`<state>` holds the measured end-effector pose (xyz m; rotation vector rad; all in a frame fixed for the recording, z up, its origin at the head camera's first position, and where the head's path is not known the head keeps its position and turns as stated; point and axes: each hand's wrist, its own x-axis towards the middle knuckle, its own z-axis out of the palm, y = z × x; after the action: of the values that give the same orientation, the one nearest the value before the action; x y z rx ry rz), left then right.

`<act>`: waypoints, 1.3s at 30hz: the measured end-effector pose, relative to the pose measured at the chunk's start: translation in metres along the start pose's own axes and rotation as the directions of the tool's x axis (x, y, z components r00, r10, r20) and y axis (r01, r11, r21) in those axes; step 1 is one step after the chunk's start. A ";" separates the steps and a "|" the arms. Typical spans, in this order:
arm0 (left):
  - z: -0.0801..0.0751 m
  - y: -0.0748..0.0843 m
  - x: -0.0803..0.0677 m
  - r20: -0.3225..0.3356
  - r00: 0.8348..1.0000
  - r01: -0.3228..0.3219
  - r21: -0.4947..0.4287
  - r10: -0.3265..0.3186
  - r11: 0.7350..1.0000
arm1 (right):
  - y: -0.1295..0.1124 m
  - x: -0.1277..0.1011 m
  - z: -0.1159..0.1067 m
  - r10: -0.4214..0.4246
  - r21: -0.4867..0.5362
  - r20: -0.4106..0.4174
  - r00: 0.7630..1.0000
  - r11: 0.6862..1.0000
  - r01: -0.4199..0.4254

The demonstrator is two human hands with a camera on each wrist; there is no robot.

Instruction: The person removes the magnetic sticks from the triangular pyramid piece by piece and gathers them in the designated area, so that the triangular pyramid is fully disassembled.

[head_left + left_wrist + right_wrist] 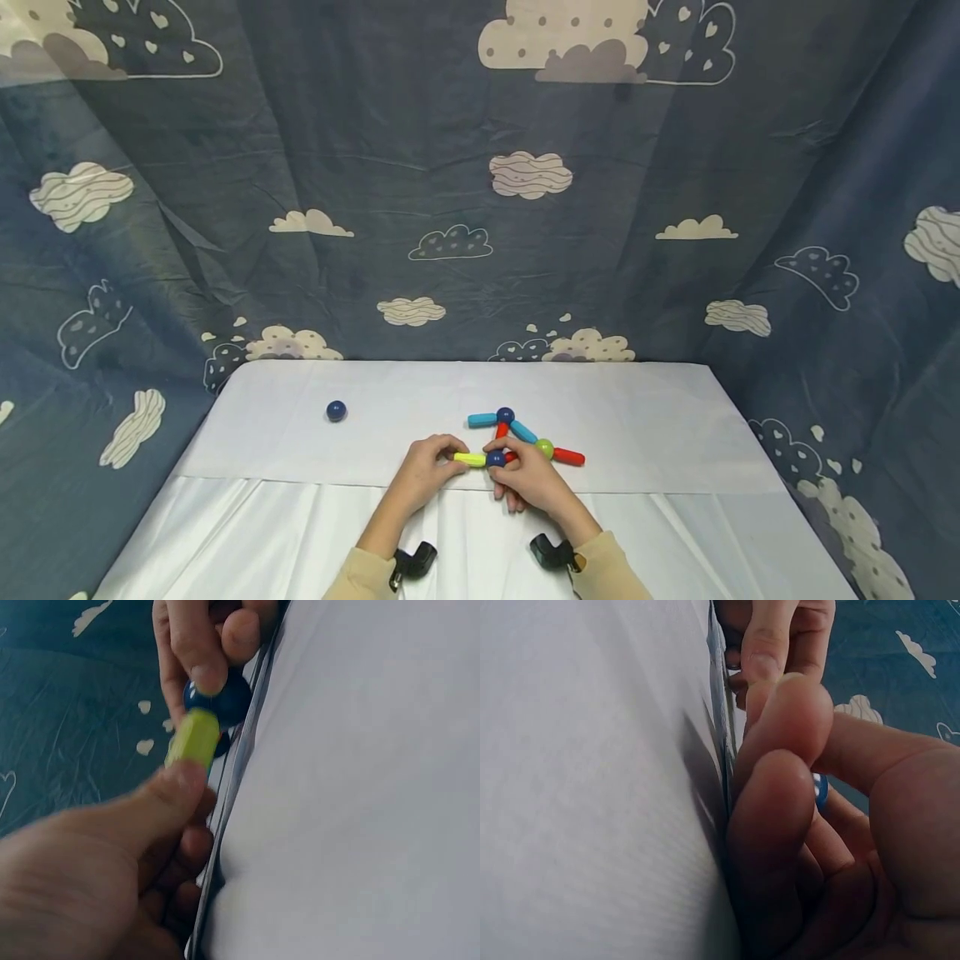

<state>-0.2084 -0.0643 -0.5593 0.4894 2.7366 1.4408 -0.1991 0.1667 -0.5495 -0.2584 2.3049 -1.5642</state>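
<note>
Head view: we note the left hand [424, 477] pinching a yellow-green rod [469, 459], its right end against a dark blue ball [496, 458] gripped by the thumb and forefinger of the right hand [531, 481]; all sit about midway between the left and right edges of the table [262, 450]. Nearer the far edge we record an upper blue ball [506, 414] with a left light blue rod [482, 421], a slanting light blue rod [524, 432] running to a green ball [544, 448], and an outer red rod [568, 457] extending toward the right edge. A loose blue ball [336, 410] lies toward the far left corner. Left wrist view: left thumb lies on the rod; right thumb presses the held ball. Right wrist view: right fingers curl in front, mostly hiding the held parts from us
</note>
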 end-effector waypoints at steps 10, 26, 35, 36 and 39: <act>-0.008 0.001 0.002 -0.016 0.997 0.069 -0.107 -0.071 0.992 | -0.003 0.000 0.001 0.012 0.019 -0.022 1.000 1.000 -0.012; -0.072 0.024 0.055 -0.297 0.953 0.025 -0.129 -0.063 0.991 | 0.000 0.001 0.002 0.020 0.019 -0.020 1.000 1.000 -0.019; -0.072 -0.015 0.100 -0.275 0.937 0.173 -0.175 -0.217 0.969 | 0.001 -0.002 0.001 -0.010 0.029 -0.017 1.000 1.000 0.010; -0.070 -0.019 0.103 -0.272 0.935 0.186 -0.168 -0.227 0.968 | 0.001 -0.002 0.001 -0.013 0.031 -0.015 1.000 0.999 0.013; -0.067 -0.031 0.108 -0.263 0.934 0.210 -0.138 -0.240 0.968 | 0.000 -0.001 0.000 -0.009 0.028 -0.014 1.000 1.000 0.009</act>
<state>-0.3297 -0.1040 -0.5311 -0.0373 2.7769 1.6957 -0.1978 0.1673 -0.5491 -0.2519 2.2939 -1.6062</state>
